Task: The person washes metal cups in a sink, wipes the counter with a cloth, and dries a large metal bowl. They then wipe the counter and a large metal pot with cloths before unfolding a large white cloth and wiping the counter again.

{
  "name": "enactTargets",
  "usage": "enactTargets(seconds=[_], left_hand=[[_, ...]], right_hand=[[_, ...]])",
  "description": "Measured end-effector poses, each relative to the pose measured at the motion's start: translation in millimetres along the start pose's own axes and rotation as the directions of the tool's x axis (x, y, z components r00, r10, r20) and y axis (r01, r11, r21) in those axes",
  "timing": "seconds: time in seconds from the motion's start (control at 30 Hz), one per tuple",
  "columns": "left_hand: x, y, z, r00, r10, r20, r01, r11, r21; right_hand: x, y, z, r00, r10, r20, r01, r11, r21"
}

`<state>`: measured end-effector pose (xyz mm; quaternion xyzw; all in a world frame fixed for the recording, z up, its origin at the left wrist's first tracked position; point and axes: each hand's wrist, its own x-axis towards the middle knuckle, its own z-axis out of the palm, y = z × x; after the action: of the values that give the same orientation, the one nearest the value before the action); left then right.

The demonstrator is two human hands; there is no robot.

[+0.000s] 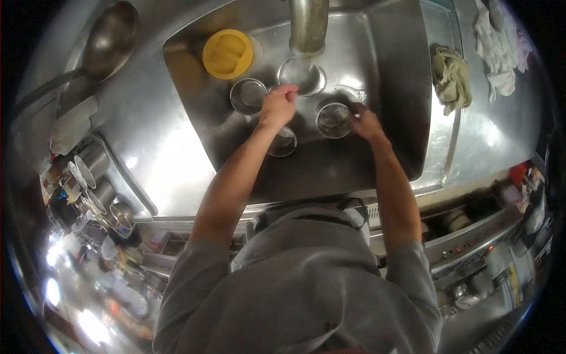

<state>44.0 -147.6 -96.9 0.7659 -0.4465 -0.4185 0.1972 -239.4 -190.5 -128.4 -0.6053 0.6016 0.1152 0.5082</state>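
My left hand [279, 107] is over the middle of the sink [295, 180], its fingers closed; whether anything is in them I cannot make out. Just beyond it a clear round container [300, 76] stands beneath the faucet [308, 29]. My right hand [367, 123] grips a round cup [333, 121] at its right side, where a dark handle-like part shows; the cup's mouth faces up. Left of my left hand stands another round cup [247, 96]. A further round cup [283, 143] is partly hidden by my left forearm.
A yellow-lidded container [228, 54] stands in the sink's far left corner. On the right counter lie a crumpled greenish cloth [451, 80] and white cloths [496, 50]. A large ladle [111, 41] lies at the upper left, with several metal pots [94, 165] below it.
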Motion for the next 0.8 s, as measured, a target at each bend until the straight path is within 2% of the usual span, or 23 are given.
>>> enactTargets(seconds=[0.07,0.13,0.27,0.33,0.47,0.53,0.57,0.63,0.67,0.73,0.8], left_hand=[[4,18,0,1.000,-0.012,0.005,0.012,0.999,-0.036],[5,36,2,0.999,-0.007,0.042,0.017,0.972,-0.234],[10,61,3,0.999,0.031,0.023,-0.027,0.985,-0.170],[16,63,5,0.998,0.067,0.009,-0.066,0.996,-0.067],[30,60,8,0.996,0.081,-0.022,-0.083,0.992,-0.099],[33,63,5,0.996,-0.089,0.021,0.091,0.922,-0.375],[33,65,4,0.996,-0.088,0.020,0.089,0.923,-0.374],[28,81,-8,0.987,-0.149,0.056,0.157,0.845,-0.511],[32,73,-3,0.987,-0.150,0.056,0.158,0.846,-0.510],[42,54,9,0.998,0.023,-0.060,-0.039,0.962,-0.271],[39,55,9,0.999,0.044,-0.006,-0.044,0.952,-0.302]], right_hand=[[3,1,1,1.000,-0.019,0.002,0.019,1.000,-0.006],[4,4,4,0.999,-0.035,-0.001,0.035,0.999,-0.016],[3,5,4,0.998,-0.049,-0.026,0.049,0.999,0.001],[4,8,6,0.998,-0.066,-0.021,0.066,0.998,-0.004],[4,11,5,0.997,-0.071,-0.032,0.071,0.997,-0.011],[3,10,5,0.999,-0.049,-0.024,0.049,0.999,-0.003],[3,9,4,0.998,-0.052,-0.021,0.052,0.999,0.002],[6,14,7,0.998,-0.055,-0.017,0.055,0.998,0.007],[9,20,12,0.995,-0.079,-0.055,0.078,0.997,-0.030],[13,24,17,0.990,-0.110,-0.088,0.104,0.992,-0.067],[14,23,17,0.993,-0.083,-0.079,0.076,0.993,-0.092]])
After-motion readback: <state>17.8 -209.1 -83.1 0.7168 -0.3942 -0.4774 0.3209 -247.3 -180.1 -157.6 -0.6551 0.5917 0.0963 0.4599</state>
